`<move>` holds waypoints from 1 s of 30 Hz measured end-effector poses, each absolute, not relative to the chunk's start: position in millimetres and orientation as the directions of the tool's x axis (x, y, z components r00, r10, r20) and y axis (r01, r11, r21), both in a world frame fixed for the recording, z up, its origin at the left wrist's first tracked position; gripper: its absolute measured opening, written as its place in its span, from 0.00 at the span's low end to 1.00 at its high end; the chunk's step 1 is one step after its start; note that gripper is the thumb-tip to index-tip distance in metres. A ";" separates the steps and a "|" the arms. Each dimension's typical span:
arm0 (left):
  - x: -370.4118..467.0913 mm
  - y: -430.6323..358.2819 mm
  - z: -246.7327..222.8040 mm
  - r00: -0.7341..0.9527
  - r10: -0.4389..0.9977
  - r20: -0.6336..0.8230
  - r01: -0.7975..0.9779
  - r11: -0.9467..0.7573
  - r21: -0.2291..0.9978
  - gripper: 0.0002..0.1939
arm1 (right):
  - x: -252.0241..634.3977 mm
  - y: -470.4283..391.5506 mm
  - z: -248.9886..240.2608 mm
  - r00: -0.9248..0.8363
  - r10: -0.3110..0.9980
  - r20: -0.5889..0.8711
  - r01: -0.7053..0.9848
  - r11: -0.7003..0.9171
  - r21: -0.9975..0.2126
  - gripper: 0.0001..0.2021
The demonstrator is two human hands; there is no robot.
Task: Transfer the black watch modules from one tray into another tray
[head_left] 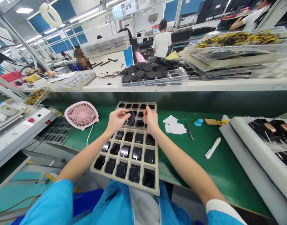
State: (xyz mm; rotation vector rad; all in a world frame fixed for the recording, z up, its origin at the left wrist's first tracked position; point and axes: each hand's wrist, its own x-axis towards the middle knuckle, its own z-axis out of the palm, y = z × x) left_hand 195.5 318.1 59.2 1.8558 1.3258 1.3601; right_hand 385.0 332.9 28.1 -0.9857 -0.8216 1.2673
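My left hand [118, 120] pinches a black, glossy rounded-square piece [131, 119], which looks like a smartwatch screen, tilted above the far tray. Beside it my right hand [151, 119] is closed, fingertips pressed together over the far tray's right side; whatever is between them is too small to make out. The beige near tray [126, 180] holds rows of similar black screens [121, 170] in its compartments and overhangs the bench's front edge toward my lap. Behind it lies the far tray [136, 103], with dark pieces in its compartments, partly hidden by my hands.
On the green bench [187, 168] are a pink fan [81, 114] at left, and white paper pieces [175, 125], tweezers [189, 130] and a white tube-like object [213, 148] at right. Black pads [150, 70] are heaped on the shelf above. Other people work farther back.
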 end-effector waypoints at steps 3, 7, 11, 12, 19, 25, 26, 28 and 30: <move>153.6 343.4 53.0 -0.041 0.879 0.475 0.581 -0.365 0.727 0.13 | 400.3 340.9 36.0 0.102 0.980 -0.172 -0.575 -0.083 -0.814 0.24; 106.3 369.5 30.5 -0.045 0.940 0.337 0.745 -0.193 0.638 0.12 | 412.7 342.6 42.7 0.026 0.985 -0.172 -0.634 -0.116 -0.764 0.26; 85.2 373.7 2.4 0.103 0.960 0.260 0.859 -0.218 0.463 0.14 | 414.2 343.1 43.5 -0.028 0.987 -0.158 -0.605 -0.142 -0.783 0.30; 82.5 374.1 -2.8 0.142 0.948 0.285 0.875 -0.254 0.411 0.15 | 413.9 343.4 43.5 -0.028 0.988 -0.151 -0.598 -0.138 -0.790 0.31; 82.1 413.0 -3.3 0.188 0.928 0.321 0.903 -0.292 0.314 0.19 | 410.4 343.9 39.8 0.014 0.988 -0.155 -0.596 -0.117 -0.795 0.31; 102.0 454.2 9.6 0.150 0.974 0.173 0.957 -0.186 0.222 0.18 | 411.4 340.5 39.2 -0.029 0.993 -0.113 -0.584 -0.108 -0.804 0.33; 103.6 457.1 11.3 0.148 0.976 0.157 0.959 -0.181 0.220 0.17 | 411.9 340.2 40.0 -0.032 0.994 -0.105 -0.575 -0.105 -0.811 0.33; 104.2 459.8 14.8 0.158 0.974 0.160 0.953 -0.193 0.235 0.15 | 412.0 340.1 41.4 -0.039 0.994 -0.105 -0.559 -0.109 -0.822 0.33; 102.4 458.3 18.3 0.188 0.962 0.197 0.928 -0.240 0.285 0.12 | 410.2 340.3 41.8 -0.054 0.993 -0.107 -0.538 -0.119 -0.834 0.33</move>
